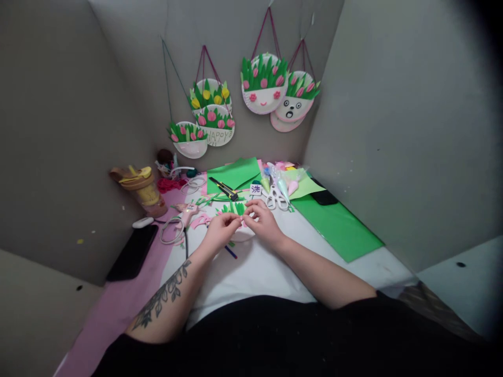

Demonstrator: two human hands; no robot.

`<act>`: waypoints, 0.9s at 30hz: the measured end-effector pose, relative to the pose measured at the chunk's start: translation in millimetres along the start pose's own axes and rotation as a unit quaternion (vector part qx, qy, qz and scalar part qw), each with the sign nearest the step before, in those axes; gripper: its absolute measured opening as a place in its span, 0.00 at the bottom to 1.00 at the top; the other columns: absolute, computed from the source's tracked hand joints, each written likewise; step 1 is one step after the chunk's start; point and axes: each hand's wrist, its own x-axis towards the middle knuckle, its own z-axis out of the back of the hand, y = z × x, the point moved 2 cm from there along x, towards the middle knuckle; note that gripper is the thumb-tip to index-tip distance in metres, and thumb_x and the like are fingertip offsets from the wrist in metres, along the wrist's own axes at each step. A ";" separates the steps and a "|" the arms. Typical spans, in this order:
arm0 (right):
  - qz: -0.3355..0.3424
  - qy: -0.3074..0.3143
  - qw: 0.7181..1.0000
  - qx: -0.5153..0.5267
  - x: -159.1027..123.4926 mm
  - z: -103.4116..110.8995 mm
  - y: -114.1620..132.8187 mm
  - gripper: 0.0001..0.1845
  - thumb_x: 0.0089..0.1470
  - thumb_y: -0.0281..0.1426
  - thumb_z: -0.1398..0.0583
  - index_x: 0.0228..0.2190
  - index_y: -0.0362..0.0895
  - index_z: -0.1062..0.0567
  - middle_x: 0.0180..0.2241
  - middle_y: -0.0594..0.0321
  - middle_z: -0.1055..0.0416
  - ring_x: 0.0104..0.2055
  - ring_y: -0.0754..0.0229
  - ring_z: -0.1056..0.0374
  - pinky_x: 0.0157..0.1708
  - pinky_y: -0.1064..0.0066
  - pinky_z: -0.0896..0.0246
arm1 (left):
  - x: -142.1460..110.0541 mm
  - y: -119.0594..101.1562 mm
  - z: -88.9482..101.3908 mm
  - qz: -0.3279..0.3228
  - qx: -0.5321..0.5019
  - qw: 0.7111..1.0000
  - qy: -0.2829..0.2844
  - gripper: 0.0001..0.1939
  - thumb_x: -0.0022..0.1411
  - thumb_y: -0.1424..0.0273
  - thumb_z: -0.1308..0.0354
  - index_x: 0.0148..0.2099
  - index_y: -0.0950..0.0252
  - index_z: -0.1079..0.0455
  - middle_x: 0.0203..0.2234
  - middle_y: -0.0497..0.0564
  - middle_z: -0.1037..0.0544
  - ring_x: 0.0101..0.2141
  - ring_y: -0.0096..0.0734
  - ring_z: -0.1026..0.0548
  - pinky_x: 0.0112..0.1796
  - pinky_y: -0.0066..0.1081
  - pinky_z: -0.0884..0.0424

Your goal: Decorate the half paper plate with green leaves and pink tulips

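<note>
My left hand (222,229) and my right hand (264,224) meet above a white paper-plate basket (242,235) with green paper leaves (234,208) along its top. The fingertips of both hands are pinched close together on a small pink paper piece (241,219), mostly covered by the fingers. The basket lies on the white table cover, partly hidden under the hands. Pink paper scraps (201,221) lie to the left of my left hand. A dark blue pen-like stick (231,252) rests just below it.
Behind the hands lie a black-and-yellow utility knife (223,189), white scissors (276,199) and green paper (231,174). A pink glue gun (188,213), a black phone (133,253) and a tumbler (145,191) are at left. A large green sheet (338,225) lies right. Finished plate baskets (264,99) hang on the wall.
</note>
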 end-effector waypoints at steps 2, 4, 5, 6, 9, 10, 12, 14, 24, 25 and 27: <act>-0.003 -0.001 1.000 0.001 -0.2 -0.3 -0.6 0.03 0.47 0.29 0.40 0.23 0.45 0.28 0.41 0.58 0.37 0.45 0.57 0.36 0.36 0.68 0.37 | 0.1 0.5 -0.5 0.004 -0.001 1.000 0.002 0.14 0.54 0.60 0.44 0.28 0.67 0.29 0.22 0.48 0.29 0.22 0.24 0.37 0.22 0.24 0.43; -0.005 0.000 1.000 0.003 -0.5 -0.4 -0.4 0.03 0.47 0.29 0.40 0.23 0.45 0.28 0.41 0.58 0.36 0.45 0.57 0.36 0.36 0.68 0.37 | 0.1 1.2 -0.9 0.006 0.003 1.000 0.003 0.15 0.54 0.59 0.45 0.28 0.67 0.29 0.21 0.48 0.29 0.22 0.24 0.37 0.22 0.24 0.44; -0.005 0.000 1.000 0.004 -0.8 -0.5 0.0 0.03 0.47 0.29 0.40 0.23 0.45 0.28 0.41 0.58 0.36 0.45 0.57 0.36 0.36 0.68 0.37 | 0.1 1.7 -0.9 0.005 0.008 1.000 0.001 0.15 0.54 0.59 0.45 0.28 0.67 0.29 0.20 0.47 0.30 0.22 0.24 0.37 0.22 0.24 0.44; -0.005 0.001 1.000 0.004 -1.2 -0.6 0.6 0.03 0.47 0.28 0.40 0.23 0.45 0.28 0.41 0.58 0.36 0.45 0.57 0.36 0.36 0.68 0.37 | 0.1 2.3 -0.7 0.002 0.015 1.000 -0.003 0.15 0.54 0.59 0.45 0.28 0.67 0.30 0.20 0.47 0.31 0.22 0.24 0.37 0.22 0.24 0.44; -0.007 0.001 1.000 0.001 -2.5 -1.4 2.8 0.03 0.47 0.29 0.40 0.23 0.45 0.28 0.40 0.58 0.35 0.45 0.56 0.36 0.35 0.68 0.37 | 0.1 4.5 0.5 -0.013 0.052 0.998 -0.024 0.13 0.54 0.61 0.45 0.27 0.67 0.31 0.18 0.46 0.32 0.22 0.25 0.37 0.24 0.25 0.43; -0.009 -0.001 1.000 -0.001 -2.8 -1.8 3.3 0.04 0.47 0.29 0.40 0.23 0.45 0.27 0.40 0.58 0.35 0.44 0.56 0.36 0.34 0.68 0.38 | 0.1 5.4 0.9 -0.020 0.069 0.997 -0.032 0.12 0.54 0.62 0.45 0.26 0.66 0.31 0.18 0.45 0.31 0.22 0.25 0.36 0.25 0.25 0.42; -0.020 -0.009 1.000 -0.007 -3.2 -2.5 3.4 0.05 0.48 0.29 0.40 0.22 0.45 0.27 0.39 0.58 0.34 0.43 0.56 0.35 0.32 0.69 0.38 | 0.1 6.8 1.6 -0.034 0.100 0.993 -0.047 0.10 0.54 0.64 0.45 0.26 0.66 0.31 0.18 0.45 0.31 0.23 0.25 0.35 0.26 0.25 0.42; -0.028 -0.020 0.999 -0.009 -2.6 -2.6 2.2 0.06 0.48 0.30 0.40 0.22 0.45 0.27 0.38 0.57 0.34 0.42 0.56 0.34 0.29 0.69 0.38 | 0.0 7.9 2.0 -0.047 0.121 0.990 -0.056 0.09 0.54 0.66 0.46 0.26 0.66 0.31 0.19 0.45 0.30 0.23 0.25 0.34 0.26 0.25 0.42; -0.028 0.008 0.998 0.048 1.4 1.5 0.4 0.05 0.47 0.29 0.41 0.28 0.46 0.24 0.39 0.58 0.33 0.43 0.57 0.34 0.30 0.71 0.38 | 0.3 7.6 3.6 -0.066 0.084 0.993 -0.049 0.12 0.56 0.62 0.46 0.29 0.65 0.29 0.21 0.46 0.28 0.24 0.27 0.33 0.27 0.26 0.40; -0.026 0.015 0.998 0.050 0.6 0.7 1.9 0.03 0.47 0.29 0.40 0.27 0.46 0.25 0.39 0.58 0.33 0.43 0.57 0.34 0.30 0.71 0.38 | 0.2 7.4 3.2 -0.070 0.084 0.993 -0.045 0.12 0.56 0.62 0.46 0.30 0.65 0.29 0.21 0.47 0.28 0.24 0.27 0.33 0.27 0.26 0.40; -0.023 0.020 0.998 0.050 -0.7 -0.4 4.4 0.03 0.47 0.30 0.39 0.23 0.45 0.27 0.38 0.58 0.33 0.43 0.57 0.35 0.30 0.71 0.38 | 0.1 7.3 2.2 -0.077 0.090 0.992 -0.039 0.12 0.56 0.62 0.46 0.30 0.65 0.29 0.22 0.46 0.28 0.25 0.27 0.33 0.28 0.26 0.39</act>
